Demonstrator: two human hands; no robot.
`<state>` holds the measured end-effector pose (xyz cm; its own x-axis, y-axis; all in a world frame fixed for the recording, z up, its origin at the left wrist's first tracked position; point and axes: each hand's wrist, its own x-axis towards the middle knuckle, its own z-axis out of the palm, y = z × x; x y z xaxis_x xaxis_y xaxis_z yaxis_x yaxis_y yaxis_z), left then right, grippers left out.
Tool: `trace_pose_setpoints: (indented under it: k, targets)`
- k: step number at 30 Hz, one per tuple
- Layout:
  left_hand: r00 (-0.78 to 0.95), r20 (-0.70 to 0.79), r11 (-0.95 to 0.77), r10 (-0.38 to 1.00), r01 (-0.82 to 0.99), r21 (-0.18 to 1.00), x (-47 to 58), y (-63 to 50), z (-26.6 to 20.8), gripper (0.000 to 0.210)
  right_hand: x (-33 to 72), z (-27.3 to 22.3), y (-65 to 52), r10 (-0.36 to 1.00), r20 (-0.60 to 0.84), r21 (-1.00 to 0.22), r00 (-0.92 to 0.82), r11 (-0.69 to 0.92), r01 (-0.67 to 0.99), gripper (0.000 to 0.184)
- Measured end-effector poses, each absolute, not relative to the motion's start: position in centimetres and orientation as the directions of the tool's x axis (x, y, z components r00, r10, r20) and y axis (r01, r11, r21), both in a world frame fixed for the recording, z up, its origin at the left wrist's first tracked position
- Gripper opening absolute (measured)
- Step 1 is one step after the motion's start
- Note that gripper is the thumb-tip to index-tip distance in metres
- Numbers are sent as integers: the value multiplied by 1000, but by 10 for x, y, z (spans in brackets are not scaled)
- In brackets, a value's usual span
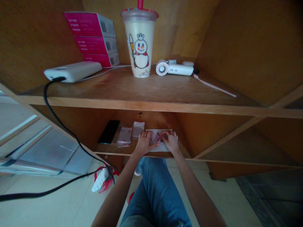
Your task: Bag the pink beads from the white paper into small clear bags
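Note:
In the lower compartment a small heap of pink and dark beads (pixel 157 137) lies on a white sheet (pixel 163 148). My left hand (pixel 144 144) rests at the sheet's left side, thumb stretched toward the beads and fingers apart. From the right, my right hand (pixel 171 142) reaches over the sheet with its fingertips bent together at the edge of the heap. Whatever those fingertips pinch is too small to make out. Left of my hands lie a clear bag with pink bits (pixel 124 136) and another small clear bag (pixel 138 129).
A black phone (pixel 109 132) lies at the compartment's left. On the shelf above stand pink boxes (pixel 91 44), a milk tea cup (pixel 141 47), a white power bank (pixel 74 71) and a small white fan (pixel 175 68). A black cable (pixel 61 118) hangs down the left.

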<state>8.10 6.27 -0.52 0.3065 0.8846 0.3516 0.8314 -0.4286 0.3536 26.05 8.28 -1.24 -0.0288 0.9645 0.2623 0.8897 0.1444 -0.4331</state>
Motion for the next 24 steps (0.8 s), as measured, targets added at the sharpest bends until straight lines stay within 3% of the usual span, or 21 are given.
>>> trace_pose_setpoints:
  k: [7, 14, 24]
  targets:
    - [318, 349, -436, 882, 831, 345, 82, 63, -5, 53, 259, -7, 79, 913, 373, -501, -166, 348, 792, 19]
    - [336, 342, -449, 877, 828, 337, 82, 64, -7, 53, 256, -4, 74, 875, 358, -533, -325, 477, 698, 19]
    - [308, 346, -431, 886, 822, 372, 81, 63, -6, 53, 262, -12, 78, 957, 285, -483, 59, 90, 871, 14]
